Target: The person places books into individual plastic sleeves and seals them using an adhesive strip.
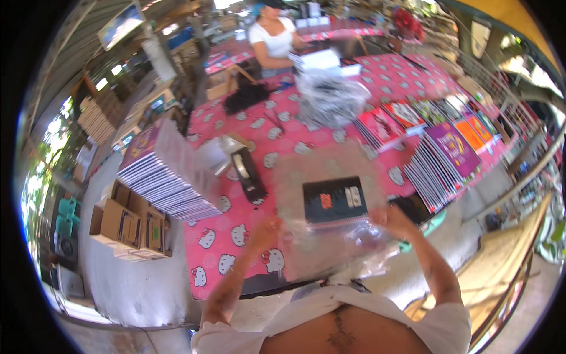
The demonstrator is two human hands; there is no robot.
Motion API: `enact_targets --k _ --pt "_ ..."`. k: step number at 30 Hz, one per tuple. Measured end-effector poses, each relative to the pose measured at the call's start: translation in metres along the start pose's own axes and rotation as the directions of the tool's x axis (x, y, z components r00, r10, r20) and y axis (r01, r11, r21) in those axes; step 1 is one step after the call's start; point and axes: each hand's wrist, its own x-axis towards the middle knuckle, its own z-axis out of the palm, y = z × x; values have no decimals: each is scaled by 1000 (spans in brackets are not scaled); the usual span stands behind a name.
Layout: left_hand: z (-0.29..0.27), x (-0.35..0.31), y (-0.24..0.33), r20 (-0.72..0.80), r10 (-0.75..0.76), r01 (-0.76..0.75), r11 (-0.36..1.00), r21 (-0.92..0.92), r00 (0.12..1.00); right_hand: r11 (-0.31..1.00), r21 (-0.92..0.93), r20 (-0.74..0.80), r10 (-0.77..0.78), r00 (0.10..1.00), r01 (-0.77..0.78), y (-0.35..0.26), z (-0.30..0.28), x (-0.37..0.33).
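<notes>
A black spiral-bound notebook (317,211) with an orange mark and a pale label lies flat on a see-through sheet (295,171) over the pink tablecloth. Loose clear plastic wrap (354,239) spreads along the notebook's near edge. To the left, my left hand (266,231) is beside the wrap, its fingers smeared by motion. Near the notebook's right corner, my right hand (389,218) has its fingers closed on the wrap's edge.
Left stands a tall notebook stack (171,183); a black tape dispenser (247,174) lies beside it. Notebook stacks (448,156) fill the right side. A plastic-wrapped bundle (330,100) sits ahead. Across the table works another person (274,38). Cardboard boxes (127,224) stand at left.
</notes>
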Motion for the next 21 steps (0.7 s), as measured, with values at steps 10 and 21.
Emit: enact_targets --k 10,21 --pt "13 96 -47 363 -353 496 730 -469 862 692 -700 -115 -356 927 179 -14 136 22" --pt "95 245 57 150 273 -261 961 -94 950 703 -711 -231 -223 947 -8 -9 149 25"
